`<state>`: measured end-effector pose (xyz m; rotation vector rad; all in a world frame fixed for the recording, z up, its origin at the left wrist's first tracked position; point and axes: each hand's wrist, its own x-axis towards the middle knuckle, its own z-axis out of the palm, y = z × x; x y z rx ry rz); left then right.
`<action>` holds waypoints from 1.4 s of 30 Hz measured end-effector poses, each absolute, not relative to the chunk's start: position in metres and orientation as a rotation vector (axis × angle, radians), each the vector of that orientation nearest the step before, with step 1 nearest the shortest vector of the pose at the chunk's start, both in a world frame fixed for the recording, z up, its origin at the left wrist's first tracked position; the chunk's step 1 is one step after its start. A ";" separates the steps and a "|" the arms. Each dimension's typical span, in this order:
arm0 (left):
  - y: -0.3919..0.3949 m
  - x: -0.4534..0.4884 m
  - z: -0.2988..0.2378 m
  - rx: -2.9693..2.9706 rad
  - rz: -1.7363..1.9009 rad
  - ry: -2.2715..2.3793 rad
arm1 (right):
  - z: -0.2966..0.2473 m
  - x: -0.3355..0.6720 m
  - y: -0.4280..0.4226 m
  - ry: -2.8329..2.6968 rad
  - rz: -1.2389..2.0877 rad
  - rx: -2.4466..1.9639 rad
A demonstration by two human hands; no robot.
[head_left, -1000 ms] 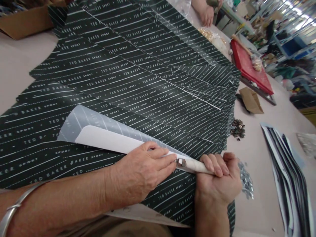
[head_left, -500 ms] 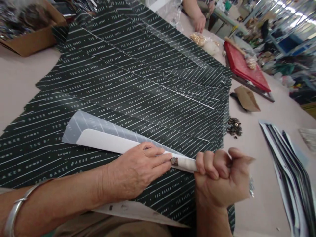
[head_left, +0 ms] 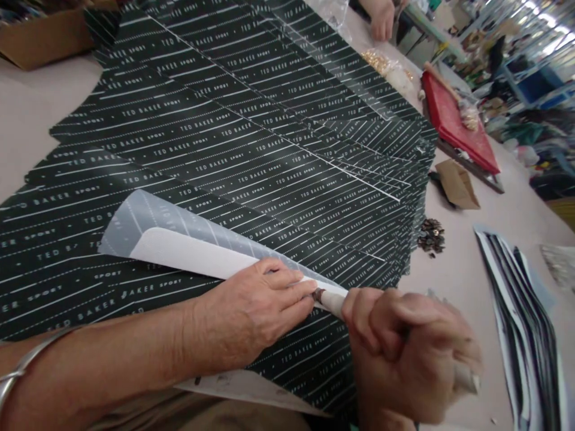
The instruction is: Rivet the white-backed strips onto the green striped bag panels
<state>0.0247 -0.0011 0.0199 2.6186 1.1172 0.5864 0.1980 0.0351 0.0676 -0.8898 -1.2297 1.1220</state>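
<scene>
My left hand (head_left: 258, 314) lies flat on a long white strip (head_left: 193, 251), fingers stretched toward the right. The strip runs along a grey flap (head_left: 139, 215), which rests on dark printed sheet material (head_left: 269, 203) with white lines and lettering. Somewhat blurred, my right hand (head_left: 413, 353) is wrapped round a tool with a white handle (head_left: 331, 302). Its dark metal tip meets the narrow right end of the strip, right beside my left fingertips. What the tip touches is hidden by those fingers.
Small metal pieces (head_left: 431, 237) lie in a heap right of the sheets. Long dark and white strips (head_left: 521, 317) are stacked at the right. Farther back are a brown paper piece (head_left: 458, 182), a red slab (head_left: 458, 126) and another person's hand (head_left: 383, 23). A cardboard box (head_left: 45, 39) stands back left.
My right hand has turned and come down, tilting the tool's handle more steeply; its far end now shows below the fist. My left hand has stayed on the strip. The view has shifted slightly.
</scene>
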 end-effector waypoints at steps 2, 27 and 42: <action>-0.003 0.025 0.019 2.615 0.598 1.122 | 0.069 0.194 0.032 -1.373 1.032 -0.930; -0.006 0.031 0.006 2.655 0.697 1.206 | 0.085 0.150 0.068 -2.295 0.952 -0.810; -0.009 0.028 0.012 2.563 0.714 1.165 | 0.091 0.183 0.061 -1.308 1.285 -0.780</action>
